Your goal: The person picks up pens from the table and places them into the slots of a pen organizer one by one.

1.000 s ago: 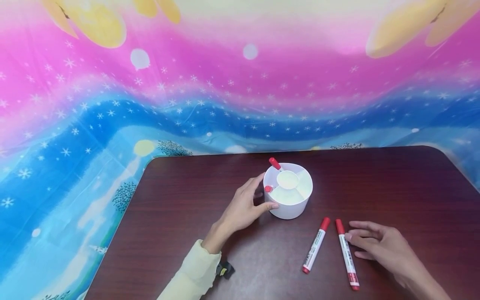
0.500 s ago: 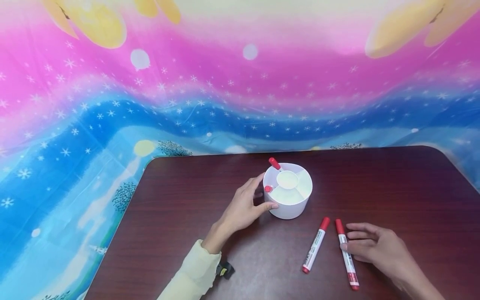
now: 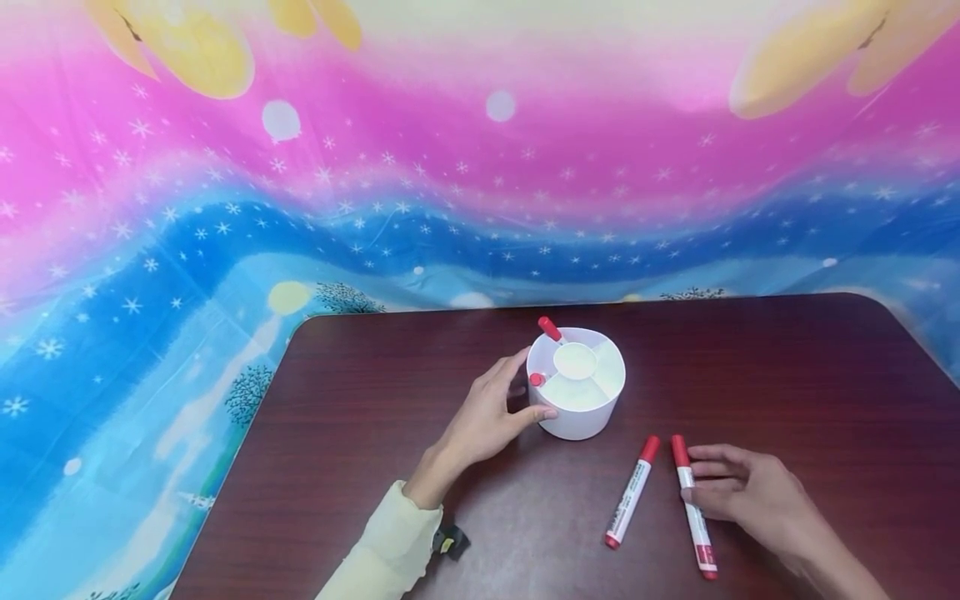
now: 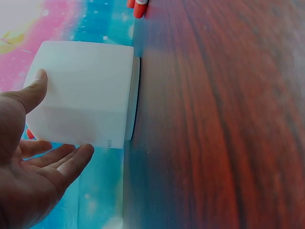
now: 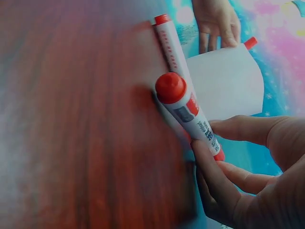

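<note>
A round white pen holder (image 3: 579, 421) with several compartments stands on the table. Two red-capped markers lean in it, one marker cap (image 3: 550, 327) at its back and another marker cap (image 3: 537, 379) on its left. My left hand (image 3: 491, 415) holds the holder's left side, thumb at the front and fingers round behind; in the left wrist view the thumb lies on the white wall (image 4: 86, 86). My right hand (image 3: 757, 492) pinches a red-and-white marker (image 3: 696, 508) between thumb and fingers. In the right wrist view that marker (image 5: 198, 119) lies between the fingertips.
A second red-and-white marker (image 3: 632, 493) lies on the dark wooden table (image 3: 360, 400), left of the pinched one. A small black object (image 3: 452, 542) is by the left sleeve. Behind the table hangs a colourful printed cloth (image 3: 480, 183).
My right hand has moved slightly left and its thumb and fingers have closed on the right-hand marker, which has shifted very little. My left hand and the pen holder have stayed put.
</note>
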